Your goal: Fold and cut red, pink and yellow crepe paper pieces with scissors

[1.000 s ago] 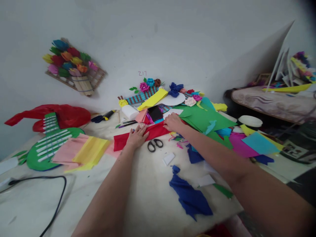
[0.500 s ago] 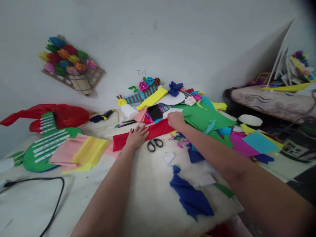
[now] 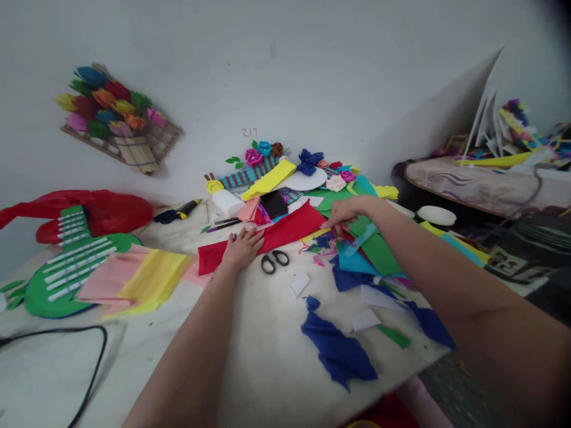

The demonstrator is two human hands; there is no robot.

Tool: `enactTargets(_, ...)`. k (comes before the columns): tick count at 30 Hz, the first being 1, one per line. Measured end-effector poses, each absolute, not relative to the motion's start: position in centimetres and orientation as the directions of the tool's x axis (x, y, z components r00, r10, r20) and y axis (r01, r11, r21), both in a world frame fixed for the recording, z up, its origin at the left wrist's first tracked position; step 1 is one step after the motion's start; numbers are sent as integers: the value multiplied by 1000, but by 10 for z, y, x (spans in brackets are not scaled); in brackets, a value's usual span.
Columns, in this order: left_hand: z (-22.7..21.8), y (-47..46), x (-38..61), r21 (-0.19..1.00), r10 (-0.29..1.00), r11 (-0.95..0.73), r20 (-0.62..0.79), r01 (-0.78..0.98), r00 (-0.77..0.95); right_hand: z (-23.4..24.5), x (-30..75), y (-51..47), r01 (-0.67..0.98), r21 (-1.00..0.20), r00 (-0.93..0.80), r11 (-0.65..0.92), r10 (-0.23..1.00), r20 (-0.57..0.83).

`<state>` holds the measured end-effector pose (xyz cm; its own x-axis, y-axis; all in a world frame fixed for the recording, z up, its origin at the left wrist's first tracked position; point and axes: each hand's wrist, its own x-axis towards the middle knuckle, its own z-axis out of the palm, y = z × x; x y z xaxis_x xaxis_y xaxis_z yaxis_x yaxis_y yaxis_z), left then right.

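A red crepe-paper strip [image 3: 289, 230] lies slantwise across the table. Flat on its left part rests my left hand [image 3: 243, 246], fingers spread. My right hand [image 3: 345, 215] is just beyond the strip's right end, over the paper pile, with its fingers curled and pointing down. Its fingertips are partly hidden, and what they hold cannot be made out. Black-handled scissors [image 3: 275, 261] lie in front of the strip, their blades hidden. Green paper sheets [image 3: 379, 246] and a cyan piece [image 3: 354, 260] are beside and under my right hand.
Torn blue crepe paper [image 3: 339, 345] and white scraps [image 3: 300, 286] lie nearer me. At left are a green guitar-shaped craft [image 3: 57, 276], pink and yellow paper [image 3: 154, 279] and a black cable [image 3: 100, 356]. Paper flowers [image 3: 254, 157], pens [image 3: 223, 226] and a dark phone-like slab [image 3: 273, 205] lie behind.
My right hand has moved right and slightly down, off the red strip's end. That end now shows, spread wider. The green and magenta sheets at right have shifted. My left hand stays on the strip.
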<state>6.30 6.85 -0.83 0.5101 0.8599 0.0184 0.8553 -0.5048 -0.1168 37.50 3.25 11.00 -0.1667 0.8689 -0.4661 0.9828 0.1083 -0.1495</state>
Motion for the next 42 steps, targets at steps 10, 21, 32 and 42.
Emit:
enactTargets(10, -9, 67, 62, -98, 850, -520, 43, 849, 525, 77, 313, 52, 922, 314, -324, 228, 897, 300)
enactTargets(21, -10, 67, 65, 47, 858, -511, 87, 858, 506, 36, 312, 63, 839, 376, -472, 393, 870, 144)
enactTargets(32, -7, 65, 66, -34, 845, -532, 42, 846, 533, 43, 253, 68, 916, 99, -400, 388, 868, 295)
enactTargets(42, -9, 65, 66, -35, 853, -521, 25, 853, 522, -4, 245, 75, 990, -114, -81, 79, 997, -16)
